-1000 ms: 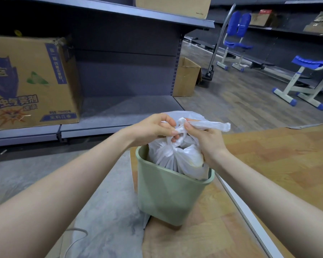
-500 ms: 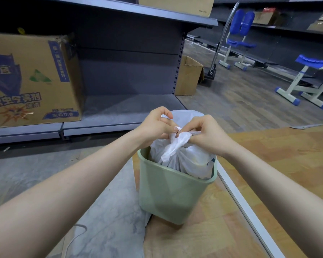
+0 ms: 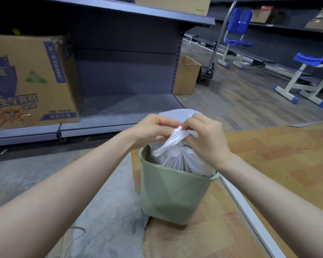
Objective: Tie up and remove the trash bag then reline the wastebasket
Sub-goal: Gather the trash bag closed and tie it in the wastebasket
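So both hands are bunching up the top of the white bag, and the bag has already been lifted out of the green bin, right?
Not quite. The left hand and right hand do grip the gathered top of the white bag, but the head view shows the bag sitting inside the green bin, not lifted out of it.

One green wastebasket, holding one white trash bag. Two hands: left hand and right hand, both gripping the bag's gathered top. Four cardboard boxes in clear sight: one large printed box on the lower shelf, one plain box on the floor, one box on the upper shelf, one box on the far shelving. Two blue chairs.
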Available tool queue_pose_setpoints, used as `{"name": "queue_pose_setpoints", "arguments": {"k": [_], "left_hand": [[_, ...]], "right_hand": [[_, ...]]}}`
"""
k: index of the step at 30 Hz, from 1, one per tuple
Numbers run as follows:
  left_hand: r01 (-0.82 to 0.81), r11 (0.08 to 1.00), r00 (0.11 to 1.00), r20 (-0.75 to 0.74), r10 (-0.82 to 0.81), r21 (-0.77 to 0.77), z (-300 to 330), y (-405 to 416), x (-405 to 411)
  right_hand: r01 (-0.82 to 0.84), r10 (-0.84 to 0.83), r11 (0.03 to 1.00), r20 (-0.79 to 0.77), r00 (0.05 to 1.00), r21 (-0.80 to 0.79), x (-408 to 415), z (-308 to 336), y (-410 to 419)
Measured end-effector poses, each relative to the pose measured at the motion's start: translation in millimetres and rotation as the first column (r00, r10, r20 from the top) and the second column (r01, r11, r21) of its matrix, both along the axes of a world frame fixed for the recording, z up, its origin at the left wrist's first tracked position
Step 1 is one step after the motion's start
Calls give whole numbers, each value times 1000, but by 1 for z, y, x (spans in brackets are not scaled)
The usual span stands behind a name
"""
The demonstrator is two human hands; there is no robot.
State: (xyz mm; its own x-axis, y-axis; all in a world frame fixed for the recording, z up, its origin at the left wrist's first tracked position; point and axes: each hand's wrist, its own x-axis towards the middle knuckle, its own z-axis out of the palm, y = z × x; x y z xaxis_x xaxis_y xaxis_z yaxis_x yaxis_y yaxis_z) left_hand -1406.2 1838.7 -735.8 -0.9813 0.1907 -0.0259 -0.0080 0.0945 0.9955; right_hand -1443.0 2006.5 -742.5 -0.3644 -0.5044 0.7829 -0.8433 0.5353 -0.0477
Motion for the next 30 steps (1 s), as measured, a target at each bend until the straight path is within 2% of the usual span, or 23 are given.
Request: {"name": "queue_pose_setpoints", "arguments": {"k": [4,12,14,16,23,27,30], "left_hand": [[31,994,998,-55,-37,-100,-3,6,-1],[-93,980,971,-234,51,-175,-7,13,-2],[-118,961,951,-307,37,-251,-8,14,-2],[-142,934,936,-352,19,-329,-9,14,-3],[-145,905,919,-394,-27,-400,-11,14,-4],[-214,828,874,-480,-74,-517,-17,16,-4],[-330,727,815,-571,-103,-602,-21,13,-4]], "right_hand": [[-20,22,1000,-82,996,20,1,-2,2],[-56,56,998,-30,998,17,-7,-6,9],[-76,77,997,-39,996,16,-8,-5,11],[-87,91,995,-72,993,49,-6,-5,13],[-71,85,983,-77,993,169,-7,-6,23],[24,6,964,-111,994,266,-1,-2,26],[46,-11,954,-118,993,296,2,-1,27]]}}
